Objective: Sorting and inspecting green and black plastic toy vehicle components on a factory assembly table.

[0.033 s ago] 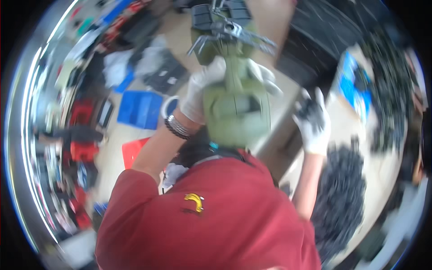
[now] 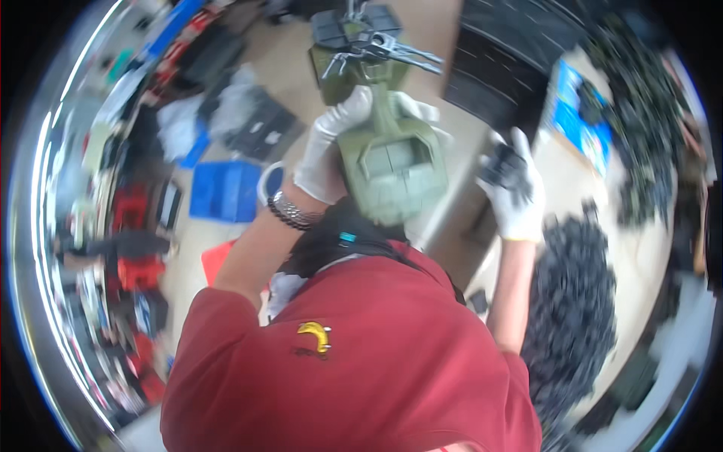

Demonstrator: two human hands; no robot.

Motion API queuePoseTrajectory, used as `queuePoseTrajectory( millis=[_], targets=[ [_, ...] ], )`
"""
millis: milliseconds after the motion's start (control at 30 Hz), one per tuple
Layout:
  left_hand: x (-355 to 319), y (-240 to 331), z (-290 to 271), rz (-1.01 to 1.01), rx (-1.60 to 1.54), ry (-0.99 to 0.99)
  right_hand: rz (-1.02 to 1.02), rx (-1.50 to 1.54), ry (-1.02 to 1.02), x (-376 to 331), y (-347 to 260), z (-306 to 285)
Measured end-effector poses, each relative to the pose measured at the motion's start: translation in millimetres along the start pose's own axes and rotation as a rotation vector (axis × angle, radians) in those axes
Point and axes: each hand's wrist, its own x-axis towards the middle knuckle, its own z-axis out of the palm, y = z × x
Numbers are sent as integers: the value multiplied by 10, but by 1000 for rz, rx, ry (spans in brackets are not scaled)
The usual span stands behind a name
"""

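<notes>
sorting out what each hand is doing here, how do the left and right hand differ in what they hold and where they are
The left hand wraps around the big olive-green moulded part, held up in the middle; the right hand grips a small dark piece out to the side. The left wrist wears a beaded bracelet; the right wrist is bare. Both wear white gloves.

Red top, white gloves

The left hand (image 2: 327, 154) and right hand (image 2: 514, 188) wear thin white gloves. A beaded bracelet (image 2: 290, 213) circles the left wrist. The red shirt (image 2: 361, 354) has short sleeves and a small yellow emblem (image 2: 315, 335) on the chest.
</notes>
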Motion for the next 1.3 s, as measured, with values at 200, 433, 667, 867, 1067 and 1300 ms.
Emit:
queuePoseTrajectory(
  millis=[200, 433, 667, 867, 1067, 1300],
  targets=[
    [2666, 830, -948, -386, 99, 136, -470, -107, 160, 1937, -332, 553],
    [1643, -772, 128, -446, 328, -22, -395, -303, 651, -189, -170, 142],
    [1337, -1427, 692, -458, 450, -194, -521, -728, 672, -1269, -40, 204],
    [1365, -1607, 1021, -577, 473, -358, -645, -937, 925, -1568, -2, 226],
    [1501, -1835, 1165, -502, 560, -488, -524, -1023, 1269, -1673, -119, 388],
    [1620, -1901, 1479, -556, 558, -758, -457, -888, 1383, -1697, -142, 402]
  ],
)
